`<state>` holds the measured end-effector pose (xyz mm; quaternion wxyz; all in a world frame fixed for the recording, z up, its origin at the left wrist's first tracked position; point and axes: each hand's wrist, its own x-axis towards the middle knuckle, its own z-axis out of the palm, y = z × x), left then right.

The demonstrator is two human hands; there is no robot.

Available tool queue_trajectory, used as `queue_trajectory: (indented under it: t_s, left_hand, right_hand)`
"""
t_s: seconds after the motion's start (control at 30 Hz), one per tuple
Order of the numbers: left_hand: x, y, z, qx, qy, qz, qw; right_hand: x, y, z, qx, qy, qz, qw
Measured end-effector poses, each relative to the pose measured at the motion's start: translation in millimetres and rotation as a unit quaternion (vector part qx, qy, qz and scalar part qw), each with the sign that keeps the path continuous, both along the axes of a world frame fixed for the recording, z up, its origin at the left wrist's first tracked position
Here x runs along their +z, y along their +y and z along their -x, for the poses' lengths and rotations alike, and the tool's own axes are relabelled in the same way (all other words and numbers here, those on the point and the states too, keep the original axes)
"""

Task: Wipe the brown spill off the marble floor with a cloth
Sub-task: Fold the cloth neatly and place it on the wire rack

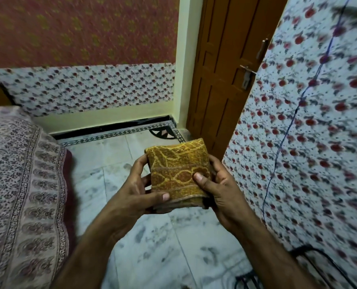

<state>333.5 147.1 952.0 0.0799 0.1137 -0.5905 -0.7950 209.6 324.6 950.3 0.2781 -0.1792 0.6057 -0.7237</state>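
A folded yellow-brown patterned cloth [176, 165] is held up in front of me, above the white marble floor [152, 247]. My left hand [136, 188] grips its left edge, thumb laid across the lower corner. My right hand [215, 188] grips the right edge, thumb pressed on the front face. The floor shows grey veining and smudges; I see no distinct brown spill in this view, and part of the floor is hidden behind my arms and the cloth.
A bed with a patterned cover [21, 195] fills the left side. A brown wooden door [221, 80] stands ahead in the corner. A floral fabric [309, 142] with a blue cord [286, 132] hangs on the right. Black cables [319, 263] lie at bottom right.
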Motion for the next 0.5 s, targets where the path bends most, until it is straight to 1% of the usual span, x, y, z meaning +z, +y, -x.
queue_trajectory:
  t_s: [0.23,0.43,0.5]
  left_hand:
    - [5,45,-34,-0.018,0.020,-0.015,1.000]
    - [4,78,-42,0.019,0.040,-0.008,0.999]
    - [5,91,-42,0.017,0.049,-0.006,0.999]
  right_hand:
    - [12,49,-41,-0.019,0.014,-0.006,1.000]
    - [11,82,-51,-0.026,0.008,0.024,0.999]
    - [9,96,-53,-0.030,0.002,0.028,0.999]
